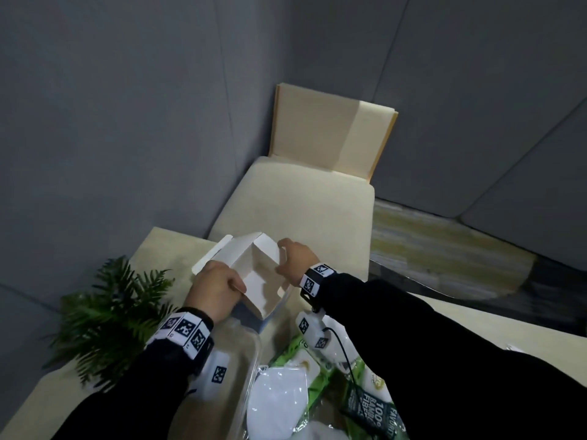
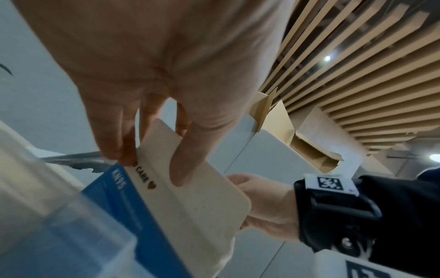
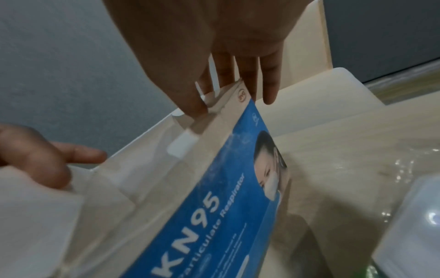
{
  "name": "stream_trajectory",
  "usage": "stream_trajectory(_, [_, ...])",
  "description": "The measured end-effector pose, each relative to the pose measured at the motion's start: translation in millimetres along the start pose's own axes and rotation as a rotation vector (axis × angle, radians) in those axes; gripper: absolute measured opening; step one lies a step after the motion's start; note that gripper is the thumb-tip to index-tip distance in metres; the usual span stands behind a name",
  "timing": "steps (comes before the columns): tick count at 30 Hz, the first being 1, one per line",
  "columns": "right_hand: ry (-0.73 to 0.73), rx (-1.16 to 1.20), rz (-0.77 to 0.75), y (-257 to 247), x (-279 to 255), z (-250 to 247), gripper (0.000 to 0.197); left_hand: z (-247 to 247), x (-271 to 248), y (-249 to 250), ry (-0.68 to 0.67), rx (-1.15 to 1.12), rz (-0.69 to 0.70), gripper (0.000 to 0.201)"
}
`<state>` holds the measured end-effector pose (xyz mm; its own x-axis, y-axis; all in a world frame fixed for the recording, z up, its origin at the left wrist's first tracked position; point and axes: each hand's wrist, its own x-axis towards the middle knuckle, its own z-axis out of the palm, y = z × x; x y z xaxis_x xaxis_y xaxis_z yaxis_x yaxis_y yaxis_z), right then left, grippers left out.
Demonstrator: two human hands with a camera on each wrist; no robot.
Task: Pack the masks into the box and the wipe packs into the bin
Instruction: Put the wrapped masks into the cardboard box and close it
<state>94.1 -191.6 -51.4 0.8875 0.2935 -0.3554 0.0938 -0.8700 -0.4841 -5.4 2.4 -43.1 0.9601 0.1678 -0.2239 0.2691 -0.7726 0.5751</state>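
Cardboard mask box (image 1: 257, 277) sits open at the table's (image 1: 165, 246) far edge, white inside, blue KN95 print outside. Left hand (image 1: 216, 289) pinches a flap, thumb over it. Right hand (image 1: 293, 257) holds the opposite flap, fingers curled over its edge. Sleeves hide most of the green wipe packs (image 1: 365, 395). A bagged white mask (image 1: 279, 398) sits cut off at the bottom, clear bin (image 1: 244, 369) beside it.

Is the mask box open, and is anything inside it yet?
Open and empty: the box shows a bare white inside, its flaps held apart by the left hand and right hand.
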Motion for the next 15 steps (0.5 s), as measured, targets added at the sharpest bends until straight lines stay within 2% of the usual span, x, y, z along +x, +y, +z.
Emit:
stream_trajectory(4, [0.129,0.123,0.063,28.4,-25.7,-30.6,0.05,-7.6,-16.6,32.3,0.083,-0.141,0.161,0.041])
stream_trajectory(8, [0.293,0.331,0.12,73.8,-81.5,-63.9,0.033,-8.3,-42.9,80.2,0.108,-0.252,0.298,0.044])
stream_trajectory(12, [0.415,0.576,0.221,131.4,-153.9,-84.5,0.036,15.2,-90.5,136.1,0.055,-0.292,0.44,0.048])
stream_trajectory(15, [0.51,0.721,0.294,170.8,-213.9,-93.5,0.028,44.7,-125.2,167.2,-0.043,-0.353,0.564,0.049])
